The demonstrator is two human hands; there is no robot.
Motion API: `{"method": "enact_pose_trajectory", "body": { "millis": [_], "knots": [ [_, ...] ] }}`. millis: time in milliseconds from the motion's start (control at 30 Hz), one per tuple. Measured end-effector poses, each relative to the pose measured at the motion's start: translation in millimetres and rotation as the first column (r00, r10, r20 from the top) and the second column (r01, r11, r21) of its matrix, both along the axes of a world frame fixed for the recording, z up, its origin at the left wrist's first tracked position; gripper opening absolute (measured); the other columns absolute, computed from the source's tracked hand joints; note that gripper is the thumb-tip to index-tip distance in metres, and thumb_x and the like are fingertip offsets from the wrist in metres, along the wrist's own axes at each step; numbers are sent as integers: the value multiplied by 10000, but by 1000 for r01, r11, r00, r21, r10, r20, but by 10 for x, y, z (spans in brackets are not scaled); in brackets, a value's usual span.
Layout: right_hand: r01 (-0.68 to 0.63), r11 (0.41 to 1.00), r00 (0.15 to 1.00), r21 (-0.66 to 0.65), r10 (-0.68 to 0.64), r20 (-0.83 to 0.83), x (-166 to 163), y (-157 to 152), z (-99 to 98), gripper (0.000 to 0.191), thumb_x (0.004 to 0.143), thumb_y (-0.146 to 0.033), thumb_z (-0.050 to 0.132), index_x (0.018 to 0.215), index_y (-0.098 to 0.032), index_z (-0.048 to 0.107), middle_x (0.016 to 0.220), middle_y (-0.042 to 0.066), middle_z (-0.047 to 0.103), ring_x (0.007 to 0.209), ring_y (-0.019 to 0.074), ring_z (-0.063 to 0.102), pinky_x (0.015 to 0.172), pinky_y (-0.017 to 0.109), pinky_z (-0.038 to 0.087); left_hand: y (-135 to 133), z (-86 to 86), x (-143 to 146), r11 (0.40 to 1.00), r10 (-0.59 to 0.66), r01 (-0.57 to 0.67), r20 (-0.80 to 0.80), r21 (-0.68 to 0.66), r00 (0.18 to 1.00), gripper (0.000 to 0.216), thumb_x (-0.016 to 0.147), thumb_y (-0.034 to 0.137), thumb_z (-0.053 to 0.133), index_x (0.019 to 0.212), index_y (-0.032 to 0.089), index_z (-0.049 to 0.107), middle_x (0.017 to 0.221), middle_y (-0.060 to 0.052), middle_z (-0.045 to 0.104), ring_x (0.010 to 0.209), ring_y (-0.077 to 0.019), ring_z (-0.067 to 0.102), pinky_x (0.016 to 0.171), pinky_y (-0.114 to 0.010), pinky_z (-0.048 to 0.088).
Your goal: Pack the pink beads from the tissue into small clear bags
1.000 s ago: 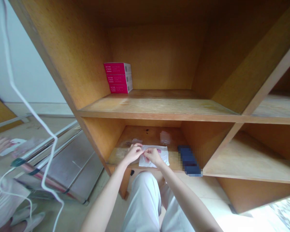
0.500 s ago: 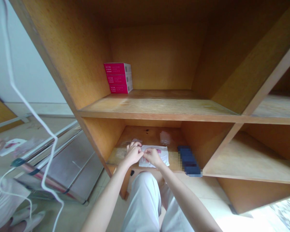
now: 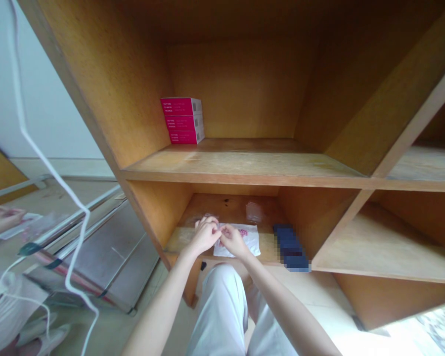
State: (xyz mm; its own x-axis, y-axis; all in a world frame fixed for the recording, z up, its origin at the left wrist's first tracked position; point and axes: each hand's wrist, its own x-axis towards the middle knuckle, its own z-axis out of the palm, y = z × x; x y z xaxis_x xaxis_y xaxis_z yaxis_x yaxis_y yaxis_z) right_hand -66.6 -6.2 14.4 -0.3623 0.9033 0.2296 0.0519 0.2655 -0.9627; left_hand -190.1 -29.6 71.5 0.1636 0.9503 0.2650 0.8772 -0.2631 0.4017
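On the lower shelf a white cloth (image 3: 250, 243) with a pink-red pattern lies flat near the front edge. Over its left part my left hand (image 3: 206, 235) and my right hand (image 3: 230, 239) meet at the fingertips. Both hands look pinched, with thumb and fingers together. Whatever is between the fingertips is too small to make out. Clear plastic film (image 3: 209, 217) lies just behind my left hand, and a clear plastic packet (image 3: 253, 211) rests farther back on the shelf.
Three pink boxes (image 3: 181, 121) are stacked on the upper shelf (image 3: 252, 160). A dark blue pixelated item (image 3: 291, 247) lies right of the cloth. At left, a white cable (image 3: 59, 178) hangs before a metal cart (image 3: 107, 247), and another person's hand (image 3: 2, 217) is at work.
My hands keep almost the same place over the cloth, with a slight finger shift. The other person's hand at far left has moved right, over the white sheet there.
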Motion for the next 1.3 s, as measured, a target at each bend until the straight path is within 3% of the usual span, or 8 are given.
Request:
{"method": "enact_pose_trajectory", "body": {
  "millis": [100, 233, 400, 533, 700, 800, 967, 1300],
  "knots": [
    [-31, 999, 994, -30, 28, -102, -24, 5, -20, 91, 655, -177, 449, 745, -181, 436, 617, -33, 515, 495, 90, 531, 468, 193, 421, -14, 22, -7, 1000, -5, 5, 9, 2, 1000, 211, 736, 232, 463, 541, 177, 522, 970, -18, 576, 977, -204, 449, 833, -362, 298],
    [82, 997, 990, 2, -81, -114, -26, 23, -28, 158, 620, -132, 460, 752, -195, 403, 678, -33, 498, 524, 82, 511, 484, 186, 423, -45, 41, -12, 1000, 7, -7, -8, 15, 1000, 191, 708, 210, 478, 526, 175, 518, 975, -22, 575, 970, -206, 450, 842, -368, 293],
    [164, 963, 986, 215, -159, -44, 30, 32, -29, 142, 660, -90, 424, 715, -184, 516, 818, 34, 551, 733, 132, 551, 638, 247, 458, -58, 72, -55, 998, 68, -68, -56, 1, 996, 180, 679, 199, 478, 506, 170, 516, 993, -40, 575, 946, -212, 461, 828, -371, 308],
    [98, 942, 994, 320, -109, 18, 49, 29, -38, 270, 670, -46, 410, 699, -190, 636, 886, 60, 607, 874, 164, 552, 786, 301, 436, -57, 79, -66, 998, 62, -62, -48, -1, 997, 182, 689, 197, 467, 517, 172, 519, 981, -40, 575, 945, -208, 464, 846, -375, 303],
    [9, 958, 996, 287, -32, 78, 40, 25, 18, 324, 713, -71, 401, 796, -218, 677, 828, 35, 650, 794, 163, 579, 751, 290, 450, -88, 64, -23, 996, -82, 81, 13, 33, 997, 162, 732, 194, 433, 598, 188, 522, 984, -20, 568, 994, -191, 455, 913, -373, 267],
    [-26, 972, 998, 234, 12, 64, 59, 48, 48, 243, 734, -149, 460, 793, -218, 686, 787, 31, 664, 754, 176, 589, 727, 297, 457, -131, 52, -27, 987, -154, 150, 71, 53, 985, 114, 728, 196, 456, 807, 217, 535, 1013, -13, 557, 1011, -175, 451, 943, -354, 262],
    [-31, 996, 1000, 87, 30, 10, 126, 87, 35, 217, 721, -288, 541, 852, -190, 683, 881, 52, 670, 809, 209, 599, 726, 323, 465, -139, -6, -109, 982, -179, 184, 97, -43, 979, 699, 571, 346, 668, 1197, 242, 375, 1237, -62, 429, 1155, -247, 347, 975, -382, 240],
    [-42, 999, 998, 35, 43, -38, 155, 7, 121, 254, 620, -371, 654, 768, -167, 687, 792, 64, 679, 711, 194, 620, 647, 286, 478, -33, -48, -202, 961, -237, 249, 108, -118, 966, 653, 533, 438, 698, 1132, 277, 493, 1160, -35, 496, 1118, -251, 389, 945, -363, 293]
  ]
}}
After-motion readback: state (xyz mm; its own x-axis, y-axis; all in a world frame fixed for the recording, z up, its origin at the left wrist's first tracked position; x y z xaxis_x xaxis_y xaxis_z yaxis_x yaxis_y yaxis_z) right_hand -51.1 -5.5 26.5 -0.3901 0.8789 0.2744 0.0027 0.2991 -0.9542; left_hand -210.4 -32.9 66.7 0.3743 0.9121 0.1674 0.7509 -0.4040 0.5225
